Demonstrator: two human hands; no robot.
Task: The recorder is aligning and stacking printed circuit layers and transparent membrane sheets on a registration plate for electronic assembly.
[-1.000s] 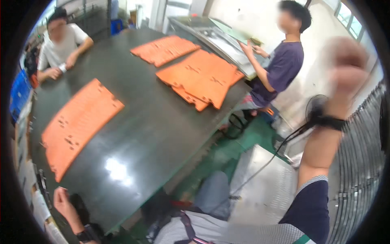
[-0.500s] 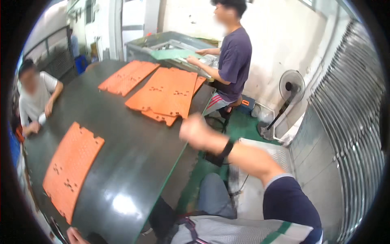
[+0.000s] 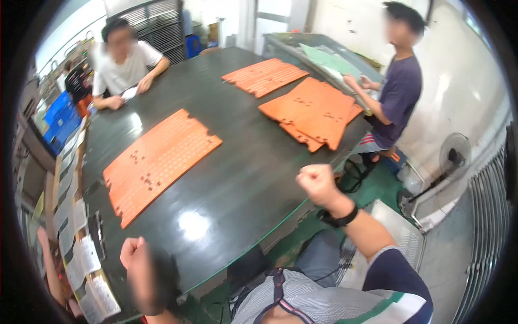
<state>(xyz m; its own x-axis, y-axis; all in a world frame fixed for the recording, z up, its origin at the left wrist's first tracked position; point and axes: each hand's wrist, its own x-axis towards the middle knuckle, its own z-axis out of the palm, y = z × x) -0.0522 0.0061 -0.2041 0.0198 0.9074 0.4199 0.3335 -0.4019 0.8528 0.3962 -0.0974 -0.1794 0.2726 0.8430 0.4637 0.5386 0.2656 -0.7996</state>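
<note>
My right hand (image 3: 318,184) is curled into a fist over the right edge of the dark table (image 3: 226,183), a black band on its wrist. Nothing shows sticking out of it. Low at the left, my left hand (image 3: 133,252) hovers over the near side of the table with its fingers closed; a dark blurred patch covers part of it. Beyond that hand lies a single orange perforated panel (image 3: 162,162) with notched ends. Farther right rest a stack of orange panels (image 3: 313,110) and another orange panel (image 3: 264,76). Neither hand touches them.
A person in white (image 3: 127,70) leans on the far left edge. Another in purple (image 3: 402,81) holds a green sheet (image 3: 329,60) over a grey bin (image 3: 280,40). A standing fan (image 3: 454,154) and metal slats (image 3: 488,232) are at right; paper sheets (image 3: 94,294) line the left edge.
My view has swung left, so the table and panels appear farther right. My left hand has come up into view. My right hand stays a fist. The green sheet is tilted more.
</note>
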